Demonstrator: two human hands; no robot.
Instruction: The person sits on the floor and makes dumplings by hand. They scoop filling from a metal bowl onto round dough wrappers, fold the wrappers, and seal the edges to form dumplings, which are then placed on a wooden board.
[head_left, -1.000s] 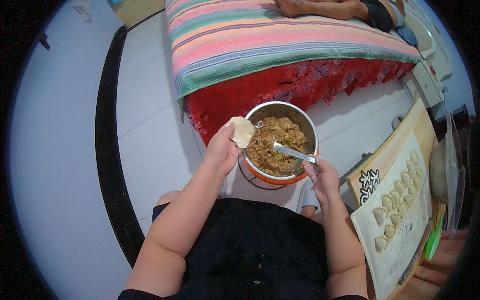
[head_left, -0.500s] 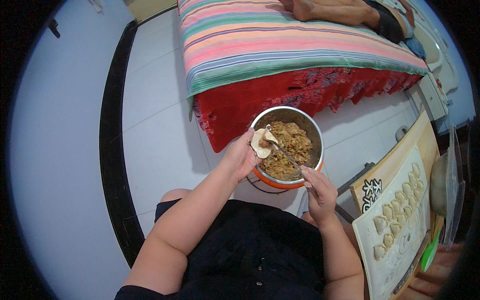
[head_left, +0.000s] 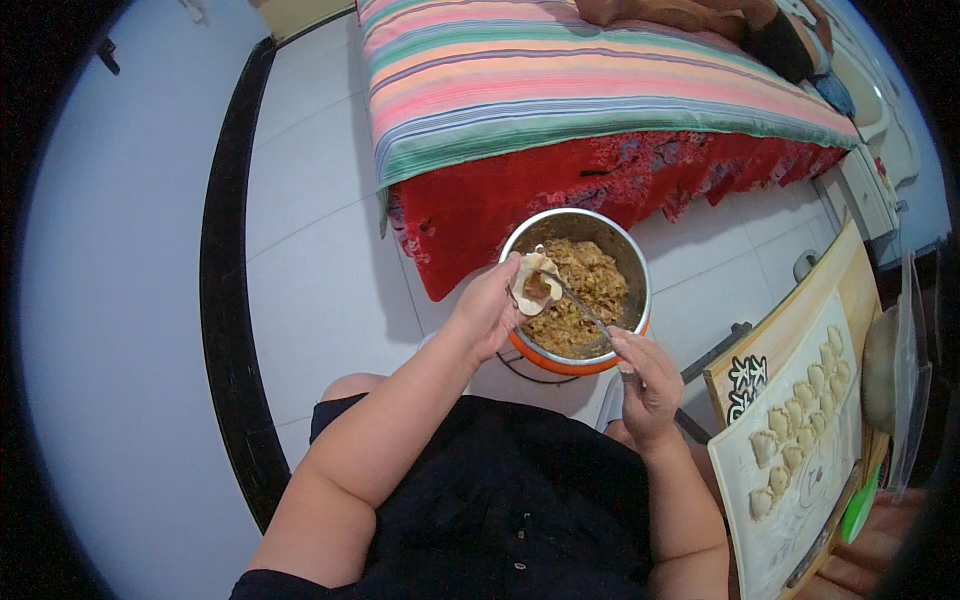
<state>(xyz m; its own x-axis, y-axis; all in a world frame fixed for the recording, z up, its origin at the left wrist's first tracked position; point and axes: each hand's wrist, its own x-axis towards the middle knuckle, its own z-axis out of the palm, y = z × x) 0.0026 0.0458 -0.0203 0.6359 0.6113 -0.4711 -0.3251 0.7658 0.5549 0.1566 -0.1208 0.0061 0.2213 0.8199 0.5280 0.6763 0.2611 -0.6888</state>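
My left hand (head_left: 490,308) holds a round dumpling wrapper (head_left: 527,299) over the left part of a steel bowl, its fingers closed round the edge. A brown lump of filling (head_left: 540,287) sits in the middle of the wrapper. In my right hand (head_left: 650,380) is the handle of a metal spoon (head_left: 588,312), whose tip touches the filling on the wrapper. Below both hands stands the steel bowl (head_left: 640,262), holding minced filling (head_left: 595,280) with green bits.
On the right, a white board (head_left: 735,470) carries several folded dumplings (head_left: 805,395), with a green-handled tool (head_left: 860,510) beside it. A bed with a striped cover (head_left: 500,90) stands ahead, where a person's legs (head_left: 680,18) rest. A wall (head_left: 120,300) rises at left.
The filling on the wrapper looks more spread out, and the wrapper has tilted more open. My right hand has shifted slightly to the right with the spoon.
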